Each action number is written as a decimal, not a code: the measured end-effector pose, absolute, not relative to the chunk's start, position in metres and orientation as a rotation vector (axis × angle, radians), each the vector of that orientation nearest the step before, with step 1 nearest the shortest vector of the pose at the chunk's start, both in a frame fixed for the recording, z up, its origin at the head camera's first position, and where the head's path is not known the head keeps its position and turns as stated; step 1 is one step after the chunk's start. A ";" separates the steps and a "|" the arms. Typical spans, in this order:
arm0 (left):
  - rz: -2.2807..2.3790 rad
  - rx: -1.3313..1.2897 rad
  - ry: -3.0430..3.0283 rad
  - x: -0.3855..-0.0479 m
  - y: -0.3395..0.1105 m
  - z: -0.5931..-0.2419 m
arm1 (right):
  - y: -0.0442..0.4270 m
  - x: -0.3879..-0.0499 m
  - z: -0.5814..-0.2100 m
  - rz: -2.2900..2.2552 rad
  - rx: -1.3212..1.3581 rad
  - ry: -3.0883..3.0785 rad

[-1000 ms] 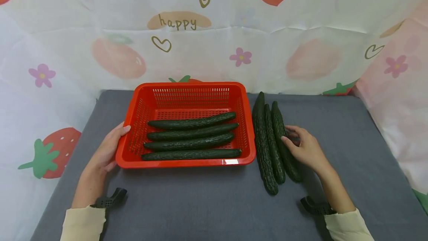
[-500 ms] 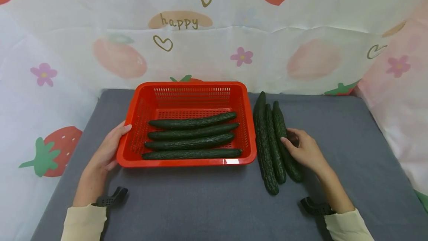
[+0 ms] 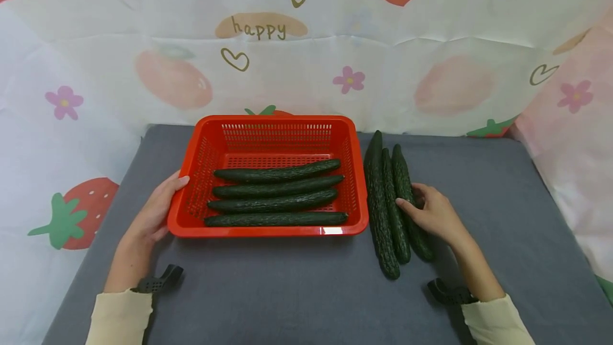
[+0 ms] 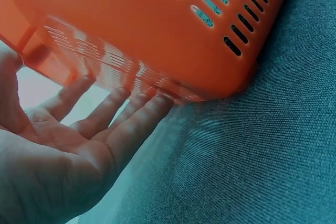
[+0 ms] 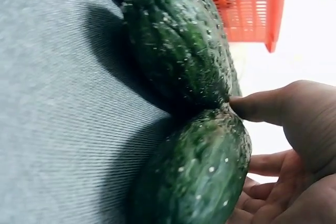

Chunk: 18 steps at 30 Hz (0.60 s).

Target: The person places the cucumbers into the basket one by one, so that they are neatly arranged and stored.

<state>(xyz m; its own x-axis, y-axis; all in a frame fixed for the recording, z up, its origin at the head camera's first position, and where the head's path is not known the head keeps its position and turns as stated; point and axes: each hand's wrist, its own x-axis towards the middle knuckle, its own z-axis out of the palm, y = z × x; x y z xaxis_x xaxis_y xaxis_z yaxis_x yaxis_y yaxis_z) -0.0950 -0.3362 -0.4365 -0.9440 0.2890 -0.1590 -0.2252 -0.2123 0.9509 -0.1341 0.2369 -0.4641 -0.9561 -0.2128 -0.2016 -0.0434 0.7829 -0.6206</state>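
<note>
"What is the left hand (image 3: 154,211) doing?"

"It is gripping the basket (image 3: 268,232) at its left end. The thumb is hooking over the smooth red rim, and the fingers are pressing against the slotted outer wall."

"And the right hand (image 3: 438,216)?"

"That one is pinching the outer cucumber (image 3: 403,177): the thumb is pushing in on the side facing its neighbour, and the fingers are bracing the other side."

"Where is that cucumber lying?"

"It is lying rightmost of three, all pointing away from the person on woven grey cloth (image 3: 297,292), just right of the basket. Its dark green skin is showing bumps, fine ridges and pale specks."

"What is the basket holding?"

"Four slim cucumbers (image 3: 275,190) are lying crosswise in it, roughly parallel, the farthest one bowing slightly. They are resting over a floor full of small holes, inside a rounded plastic rectangle."

"And what is hanging behind?"

"A creased pale sheet (image 3: 306,81) is hanging there, showing strawberries, flowers and outlined hearts. Cream sleeves (image 3: 119,315) are covering the forearms, and the wrists are wearing black bands (image 3: 160,279)."
</note>
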 end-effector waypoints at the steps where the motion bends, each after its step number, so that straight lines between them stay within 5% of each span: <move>1: 2.217 0.075 1.726 -0.095 -0.336 -0.436 | 0.237 -0.135 -0.463 -0.940 -0.195 2.704; 18: 2.237 0.123 1.685 -0.097 -0.338 -0.437 | 0.244 -0.142 -0.458 -1.146 -0.032 2.475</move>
<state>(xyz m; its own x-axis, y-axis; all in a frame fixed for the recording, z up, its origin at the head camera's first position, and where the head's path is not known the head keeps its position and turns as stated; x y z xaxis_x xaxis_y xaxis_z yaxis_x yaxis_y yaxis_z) -0.0965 -0.3379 -0.4371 -0.9395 0.3163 -0.1312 -0.2135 -0.2415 0.9466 -0.1423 0.2436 -0.4582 -0.9153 -0.1893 -0.3555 0.1488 0.6614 -0.7352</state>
